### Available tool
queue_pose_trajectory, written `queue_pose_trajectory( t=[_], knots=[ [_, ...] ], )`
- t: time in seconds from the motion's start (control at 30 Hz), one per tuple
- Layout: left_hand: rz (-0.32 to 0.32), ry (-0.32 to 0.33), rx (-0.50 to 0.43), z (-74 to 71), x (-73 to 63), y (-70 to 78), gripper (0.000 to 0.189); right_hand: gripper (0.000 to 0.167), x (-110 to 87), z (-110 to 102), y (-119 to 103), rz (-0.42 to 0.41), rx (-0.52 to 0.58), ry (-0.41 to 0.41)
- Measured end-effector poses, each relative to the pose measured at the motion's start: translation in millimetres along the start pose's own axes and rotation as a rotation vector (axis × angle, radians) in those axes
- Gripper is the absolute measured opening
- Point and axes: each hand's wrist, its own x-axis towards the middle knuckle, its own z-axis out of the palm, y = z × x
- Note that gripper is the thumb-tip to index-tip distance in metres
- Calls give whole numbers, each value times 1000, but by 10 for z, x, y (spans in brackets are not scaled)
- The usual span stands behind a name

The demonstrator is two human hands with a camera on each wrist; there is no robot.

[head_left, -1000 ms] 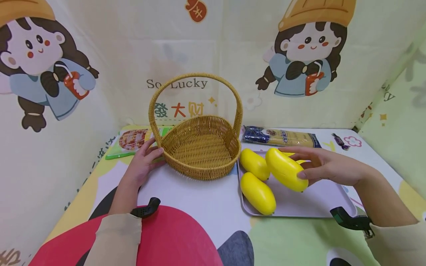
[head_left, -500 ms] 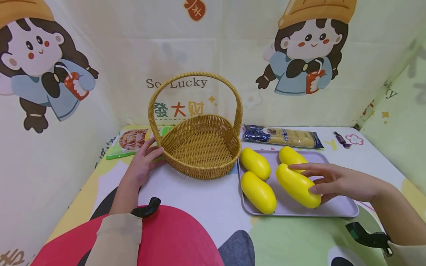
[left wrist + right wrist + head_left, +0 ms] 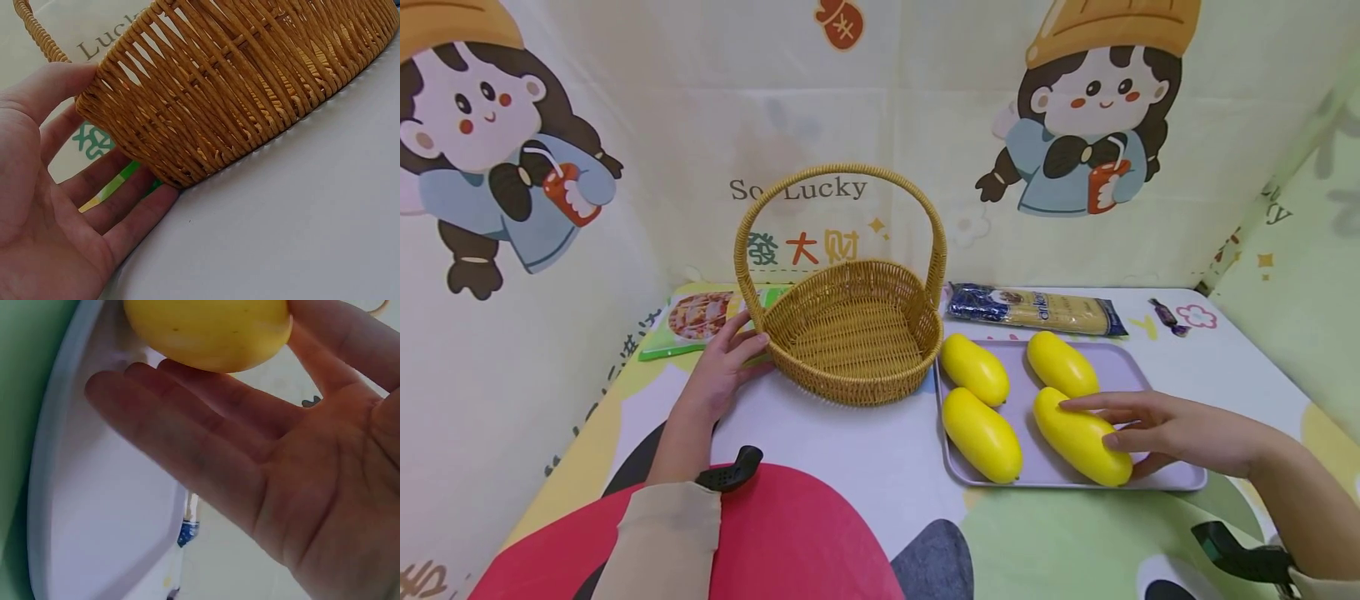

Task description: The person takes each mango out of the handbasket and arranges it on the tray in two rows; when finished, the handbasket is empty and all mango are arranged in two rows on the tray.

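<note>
At the left end of a wicker basket point(image 3: 857, 379) with a tall hoop handle, my left hand point(image 3: 724, 371) touches the side wall. In the left wrist view the thumb lies at the rim, and the straight fingers rest against the outer weave. My right hand point(image 3: 1180, 433) holds a yellow mango point(image 3: 1078, 437) between thumb and fingers, at the front right of a lilac tray point(image 3: 1030, 475). The lower fingers are nearly straight in the right wrist view. On the same tray lie more mangoes: one back left point(image 3: 974, 369), one front left point(image 3: 982, 435), one back right point(image 3: 1062, 364).
Behind the tray lies a blue-and-gold packet of pasta point(image 3: 1037, 311), with a small dark wrapped candy point(image 3: 1168, 317) to its right. A green food bag point(image 3: 696, 321) lies flat behind my left hand. A printed cloth wall point(image 3: 925, 125) rises behind the table.
My right hand has carried the mango down and rightward from above the tray to the tray's front right, uncovering the back-right mango. My left hand and the basket have not moved.
</note>
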Motion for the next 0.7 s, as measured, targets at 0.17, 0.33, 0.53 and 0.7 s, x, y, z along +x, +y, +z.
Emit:
queue_pose_trajectory(
  t=[0.17,0.33,0.53,0.7],
  knots=[
    [-3,-2,-5,-2,2,-3,72,56,-33,-11,-23,-11,-47,33],
    [3,1,2,6,11,8,71,55,-40,-3,-48,-28,-88,79],
    [13,1,-8,5,12,5,71,58,-13,37,-79,-31,-145,131],
    [8,1,-5,-2,6,-5,70,69,-4,90,-83,-21,-188,162]
  ],
)
